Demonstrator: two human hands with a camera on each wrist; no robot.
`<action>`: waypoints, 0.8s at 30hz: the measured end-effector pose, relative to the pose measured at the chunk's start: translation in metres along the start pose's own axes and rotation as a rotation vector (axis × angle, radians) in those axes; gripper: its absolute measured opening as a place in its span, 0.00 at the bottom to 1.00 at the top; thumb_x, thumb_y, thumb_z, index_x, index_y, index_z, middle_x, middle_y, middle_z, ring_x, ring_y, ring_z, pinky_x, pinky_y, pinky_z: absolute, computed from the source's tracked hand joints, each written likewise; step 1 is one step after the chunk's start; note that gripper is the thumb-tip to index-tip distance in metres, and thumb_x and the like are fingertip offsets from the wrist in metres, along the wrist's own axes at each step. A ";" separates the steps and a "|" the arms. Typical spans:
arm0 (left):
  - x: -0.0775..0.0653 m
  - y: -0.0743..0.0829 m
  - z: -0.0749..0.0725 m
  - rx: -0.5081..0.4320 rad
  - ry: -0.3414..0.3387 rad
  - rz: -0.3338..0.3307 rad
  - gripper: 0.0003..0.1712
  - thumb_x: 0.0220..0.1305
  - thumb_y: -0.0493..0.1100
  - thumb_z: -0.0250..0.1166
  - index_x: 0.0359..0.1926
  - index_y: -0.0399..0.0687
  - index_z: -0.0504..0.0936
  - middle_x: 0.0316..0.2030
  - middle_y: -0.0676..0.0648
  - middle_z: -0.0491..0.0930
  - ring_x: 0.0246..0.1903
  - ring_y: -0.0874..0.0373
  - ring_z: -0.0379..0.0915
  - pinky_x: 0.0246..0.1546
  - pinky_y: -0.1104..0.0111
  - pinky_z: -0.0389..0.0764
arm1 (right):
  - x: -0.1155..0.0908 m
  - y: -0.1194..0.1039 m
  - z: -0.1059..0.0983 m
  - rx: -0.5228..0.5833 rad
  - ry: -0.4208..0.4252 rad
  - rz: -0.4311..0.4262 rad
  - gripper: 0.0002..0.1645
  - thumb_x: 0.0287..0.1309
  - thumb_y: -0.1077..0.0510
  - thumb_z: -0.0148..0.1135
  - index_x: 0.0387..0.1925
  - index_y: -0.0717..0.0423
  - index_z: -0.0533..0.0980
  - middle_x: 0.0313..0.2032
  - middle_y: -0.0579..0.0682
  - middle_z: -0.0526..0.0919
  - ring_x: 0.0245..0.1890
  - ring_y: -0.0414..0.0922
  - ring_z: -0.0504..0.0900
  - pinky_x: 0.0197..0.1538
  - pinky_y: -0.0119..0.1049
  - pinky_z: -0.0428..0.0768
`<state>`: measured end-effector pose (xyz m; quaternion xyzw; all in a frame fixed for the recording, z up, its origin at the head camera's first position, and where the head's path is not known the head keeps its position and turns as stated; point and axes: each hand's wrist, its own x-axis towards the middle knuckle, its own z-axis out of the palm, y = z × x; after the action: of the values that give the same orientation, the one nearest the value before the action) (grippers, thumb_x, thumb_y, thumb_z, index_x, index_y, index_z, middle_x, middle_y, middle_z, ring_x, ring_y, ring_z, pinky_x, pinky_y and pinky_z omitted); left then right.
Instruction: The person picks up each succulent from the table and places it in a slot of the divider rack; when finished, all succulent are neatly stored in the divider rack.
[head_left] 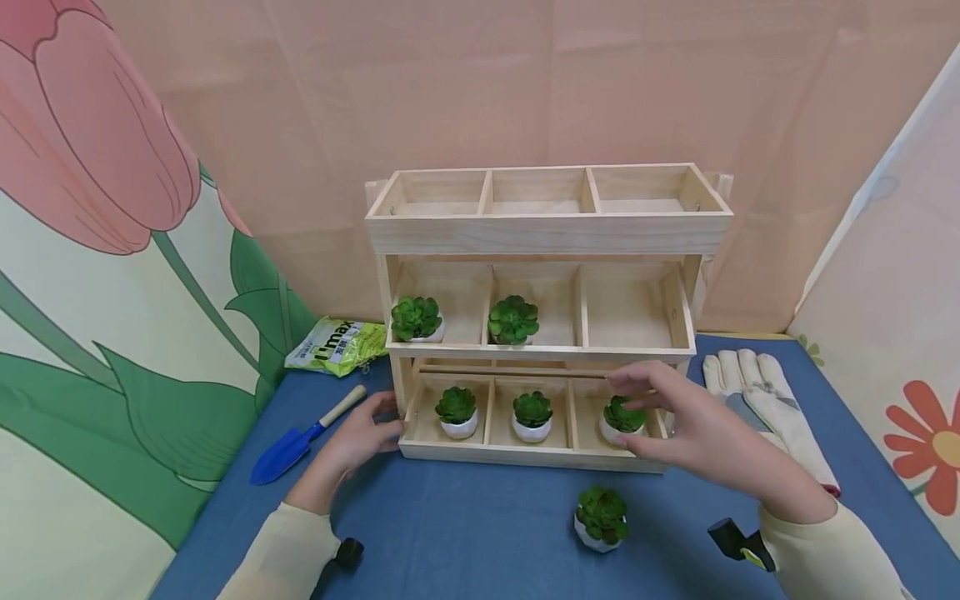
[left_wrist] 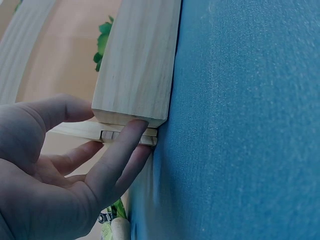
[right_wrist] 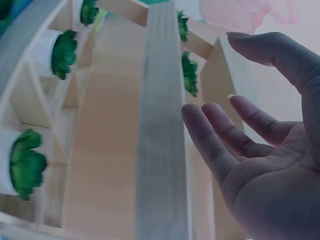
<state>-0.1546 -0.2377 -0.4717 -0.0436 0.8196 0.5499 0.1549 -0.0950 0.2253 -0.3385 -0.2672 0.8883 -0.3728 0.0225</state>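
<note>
A three-tier wooden rack (head_left: 551, 236) has compartments in each tier. My left hand (head_left: 363, 433) touches the left end of its bottom tray (left_wrist: 137, 65), thumb and fingertips at the corner with the fingers fairly straight. Over the bottom tray's right compartment my right hand (head_left: 693, 425) is spread, its fingers bent slightly and holding nothing. It partly covers a potted succulent (head_left: 621, 417) there. The left and middle compartments hold two more succulents, one left (head_left: 456, 408) and one central (head_left: 532, 412). Another white-potted succulent (head_left: 602, 517) stands on the table in front.
Two succulents sit in the middle tier, at left (head_left: 417, 319) and centre (head_left: 513, 319). Left of the rack lie a green bag (head_left: 333, 346) and a blue trowel (head_left: 288, 454). White gloves (head_left: 772, 400) lie on the blue tablecloth (head_left: 465, 533) at the right.
</note>
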 end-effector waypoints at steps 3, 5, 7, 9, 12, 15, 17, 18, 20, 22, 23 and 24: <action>0.000 0.000 0.000 0.003 0.001 0.000 0.40 0.76 0.38 0.63 0.82 0.36 0.57 0.78 0.26 0.59 0.71 0.26 0.70 0.57 0.46 0.90 | -0.010 0.010 0.006 0.029 0.004 -0.015 0.38 0.60 0.50 0.80 0.68 0.41 0.72 0.65 0.45 0.79 0.60 0.34 0.82 0.60 0.29 0.87; 0.000 0.000 0.000 0.005 0.001 0.001 0.40 0.76 0.38 0.63 0.82 0.36 0.57 0.78 0.26 0.60 0.71 0.26 0.70 0.57 0.46 0.90 | -0.016 0.017 0.011 0.063 -0.001 -0.021 0.38 0.60 0.50 0.80 0.68 0.41 0.71 0.64 0.45 0.79 0.60 0.29 0.80 0.59 0.28 0.87; 0.000 0.000 0.000 0.004 0.000 0.003 0.40 0.76 0.38 0.63 0.82 0.36 0.57 0.78 0.26 0.60 0.71 0.26 0.70 0.57 0.46 0.90 | -0.022 0.025 0.016 0.096 -0.008 -0.022 0.38 0.60 0.50 0.80 0.69 0.40 0.71 0.65 0.46 0.78 0.60 0.25 0.78 0.58 0.28 0.87; 0.000 -0.001 0.000 0.004 -0.002 0.005 0.40 0.76 0.38 0.63 0.82 0.36 0.57 0.78 0.26 0.60 0.71 0.26 0.70 0.57 0.46 0.90 | -0.029 0.033 0.021 0.128 -0.016 -0.025 0.39 0.60 0.50 0.80 0.69 0.40 0.71 0.65 0.47 0.78 0.60 0.26 0.78 0.58 0.29 0.88; 0.000 -0.001 -0.001 0.003 -0.002 0.004 0.39 0.76 0.38 0.63 0.82 0.36 0.57 0.78 0.26 0.60 0.71 0.26 0.70 0.57 0.46 0.90 | -0.037 0.043 0.029 0.173 -0.044 0.009 0.40 0.60 0.50 0.80 0.70 0.41 0.70 0.65 0.49 0.77 0.61 0.28 0.79 0.58 0.30 0.87; 0.000 -0.002 -0.001 0.004 0.005 0.001 0.39 0.76 0.38 0.63 0.81 0.36 0.58 0.78 0.26 0.61 0.71 0.26 0.70 0.57 0.47 0.90 | -0.044 0.053 0.038 0.232 -0.095 0.079 0.41 0.60 0.49 0.80 0.70 0.40 0.69 0.67 0.51 0.77 0.62 0.34 0.80 0.59 0.29 0.87; 0.001 -0.002 -0.001 0.001 0.011 -0.002 0.39 0.76 0.38 0.63 0.81 0.37 0.59 0.78 0.27 0.61 0.71 0.26 0.70 0.57 0.47 0.90 | -0.047 0.060 0.044 0.261 -0.130 0.114 0.43 0.59 0.49 0.81 0.71 0.41 0.68 0.68 0.53 0.76 0.63 0.36 0.80 0.60 0.30 0.87; 0.001 -0.002 -0.001 -0.002 0.015 -0.005 0.39 0.76 0.38 0.63 0.81 0.37 0.59 0.78 0.27 0.61 0.72 0.27 0.70 0.57 0.48 0.90 | -0.049 0.063 0.047 0.276 -0.148 0.126 0.43 0.60 0.49 0.80 0.72 0.42 0.68 0.69 0.55 0.76 0.63 0.35 0.79 0.60 0.30 0.86; 0.001 -0.001 0.000 0.000 0.011 -0.005 0.39 0.76 0.38 0.63 0.81 0.37 0.59 0.78 0.27 0.61 0.72 0.26 0.70 0.57 0.47 0.90 | -0.051 0.069 0.053 0.296 -0.169 0.127 0.44 0.60 0.51 0.81 0.72 0.46 0.67 0.69 0.58 0.75 0.63 0.32 0.78 0.60 0.32 0.87; 0.001 -0.001 0.000 -0.004 0.009 -0.007 0.39 0.76 0.38 0.63 0.81 0.38 0.58 0.78 0.27 0.61 0.72 0.27 0.70 0.57 0.47 0.90 | -0.053 0.075 0.058 0.318 -0.190 0.118 0.45 0.60 0.51 0.80 0.73 0.51 0.66 0.70 0.61 0.75 0.63 0.30 0.77 0.60 0.34 0.88; 0.001 -0.001 0.000 -0.003 0.008 -0.005 0.39 0.76 0.38 0.63 0.81 0.37 0.58 0.78 0.27 0.61 0.72 0.26 0.70 0.57 0.47 0.90 | -0.054 0.078 0.060 0.332 -0.200 0.118 0.45 0.61 0.52 0.80 0.73 0.53 0.66 0.70 0.63 0.74 0.63 0.27 0.76 0.60 0.33 0.88; 0.001 -0.001 0.000 -0.001 0.006 -0.003 0.40 0.76 0.38 0.63 0.81 0.37 0.58 0.78 0.26 0.60 0.72 0.26 0.69 0.57 0.47 0.90 | -0.055 0.081 0.063 0.345 -0.208 0.114 0.45 0.61 0.52 0.80 0.73 0.55 0.66 0.71 0.64 0.73 0.63 0.27 0.76 0.60 0.33 0.88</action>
<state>-0.1549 -0.2379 -0.4725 -0.0467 0.8196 0.5500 0.1536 -0.0703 0.2583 -0.4471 -0.2459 0.8177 -0.4882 0.1805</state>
